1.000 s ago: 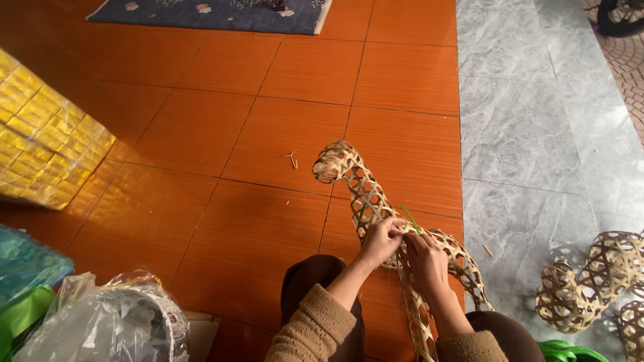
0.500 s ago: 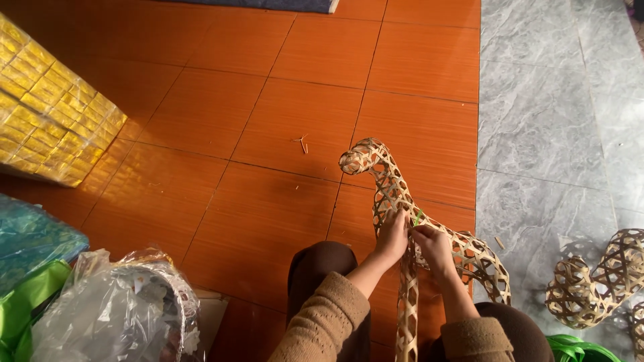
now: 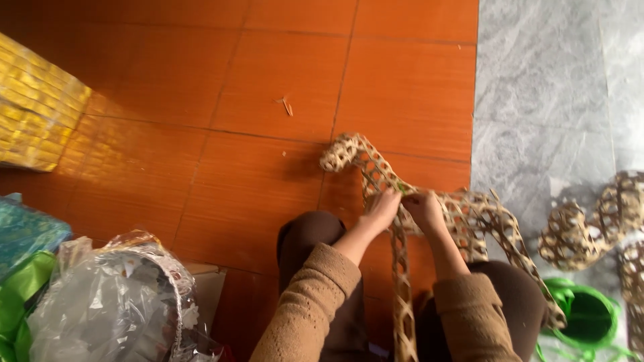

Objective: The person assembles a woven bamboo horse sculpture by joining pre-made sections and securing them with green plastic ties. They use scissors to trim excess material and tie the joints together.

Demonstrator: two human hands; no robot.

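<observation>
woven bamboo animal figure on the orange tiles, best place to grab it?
Probably the neck base of the woven bamboo figure, where the left hand and right hand already pinch it. Come from above, on the person's side: the neck narrows there, the open lattice admits fingertips, and the head and legs jut away.

Home craft spot: I'm sitting on the orange tile floor [image 3: 268,80], woven bamboo animal frames [image 3: 583,228] and plastic-wrapped basket [image 3: 114,302] lying around me.

Woven figure drawn nearer the body.
Both hands, left hand [image 3: 381,209] and right hand [image 3: 424,209], have shifted along the woven bamboo animal [image 3: 376,171], its head now lying lower toward the knees.
</observation>
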